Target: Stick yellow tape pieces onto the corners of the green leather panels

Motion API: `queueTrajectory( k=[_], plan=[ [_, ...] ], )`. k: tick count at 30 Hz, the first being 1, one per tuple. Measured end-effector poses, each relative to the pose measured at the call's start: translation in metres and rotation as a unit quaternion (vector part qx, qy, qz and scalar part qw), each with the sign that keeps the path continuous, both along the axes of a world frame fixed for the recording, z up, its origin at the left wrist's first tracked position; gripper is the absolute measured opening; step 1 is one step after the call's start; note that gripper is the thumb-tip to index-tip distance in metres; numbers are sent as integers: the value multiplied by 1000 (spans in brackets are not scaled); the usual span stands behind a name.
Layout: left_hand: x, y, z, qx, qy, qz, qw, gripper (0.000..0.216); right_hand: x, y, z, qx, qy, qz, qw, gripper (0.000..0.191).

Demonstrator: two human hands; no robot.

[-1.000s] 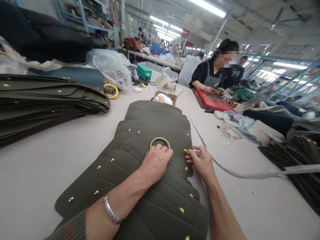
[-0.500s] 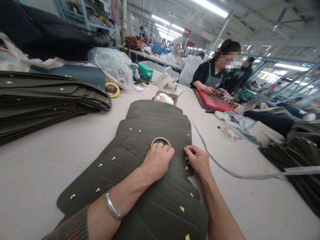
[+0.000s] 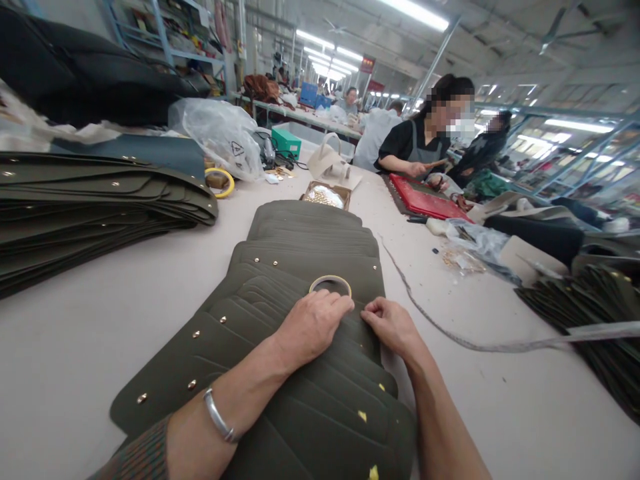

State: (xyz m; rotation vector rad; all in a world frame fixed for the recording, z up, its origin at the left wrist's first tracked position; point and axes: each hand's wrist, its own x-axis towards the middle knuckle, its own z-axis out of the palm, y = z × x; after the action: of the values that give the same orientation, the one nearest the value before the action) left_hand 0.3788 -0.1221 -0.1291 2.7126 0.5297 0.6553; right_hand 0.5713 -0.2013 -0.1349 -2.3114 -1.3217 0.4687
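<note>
Tape roll (image 3: 331,278) juts ahead of left fingers (image 3: 339,307) gripping it — right fingers (image 3: 373,314) pinched narrow nearby.

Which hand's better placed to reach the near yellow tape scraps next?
Right, I'd say: the right hand is by the right edge of the olive panels, where the yellow tape scraps lie. The left hand holds the tape roll.

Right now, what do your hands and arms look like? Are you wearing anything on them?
Both the left hand and right hand are gloveless. The left arm has a smooth silver bangle and a dark patterned sleeve with greenish and reddish flecks. The right forearm is bare as far as it shows.
</note>
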Motion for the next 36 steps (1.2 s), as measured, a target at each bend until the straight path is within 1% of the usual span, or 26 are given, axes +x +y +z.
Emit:
queueTrajectory(
  k=[2, 4, 6, 8, 9, 11, 13, 14, 17, 22, 25, 27, 29, 31, 33, 36],
  plan=[
    [0, 0, -1, -17, -32, -5, 999, 23, 2, 2, -3, 18, 17, -15, 1000, 9],
    [-1, 0, -2, -30, -61, -5, 998, 24, 5, 2, -5, 30, 36, -19, 999, 12],
    [-1, -1, -2, -37, -83, 1, 996, 24, 9, -1, -7, 40, 51, -25, 998, 20],
    [-1, -1, -1, -42, -96, 6, 995, 24, 12, -6, -7, 52, 100, -26, 993, 30],
    [-1, -1, -1, -44, -98, 10, 994, 23, 13, -9, -7, 61, 128, -13, 990, 33],
    [-1, -1, -1, -45, -98, 23, 994, 24, 14, -14, -6, 81, 158, 35, 983, 29],
    [-1, -1, -1, -43, -98, 29, 994, 29, 15, -16, -6, 96, 137, 75, 983, 21],
    [-1, -1, -1, -41, -97, 30, 994, 33, 15, -17, -6, 98, 118, 83, 985, 19],
    [0, -2, -1, -42, -76, 32, 996, 40, 17, -16, -6, 89, 76, 98, 988, 18],
    [1, -6, 1, -55, -44, 45, 996, 42, 20, -14, 1, 65, -8, 200, 978, 17],
    [1, -6, 2, -54, -37, 38, 997, 44, 17, -14, 5, 55, -47, 217, 973, 17],
    [1, -7, 1, -57, -36, 34, 997, 45, 13, -15, 6, 82, -38, 198, 976, 16],
    [1, -7, 1, -61, -36, 31, 997, 44, 7, -16, 8, 140, 12, 167, 976, 17],
    [1, -8, 1, -61, -35, 31, 997, 43, 0, -18, 12, 201, 64, 155, 965, 21],
    [1, -8, 1, -59, -33, 30, 997, 42, -9, -18, 16, 235, 83, 176, 952, 22],
    [1, -8, 1, -58, -32, 26, 997, 42, -19, -17, 21, 254, 63, 218, 940, 18]
  ],
)
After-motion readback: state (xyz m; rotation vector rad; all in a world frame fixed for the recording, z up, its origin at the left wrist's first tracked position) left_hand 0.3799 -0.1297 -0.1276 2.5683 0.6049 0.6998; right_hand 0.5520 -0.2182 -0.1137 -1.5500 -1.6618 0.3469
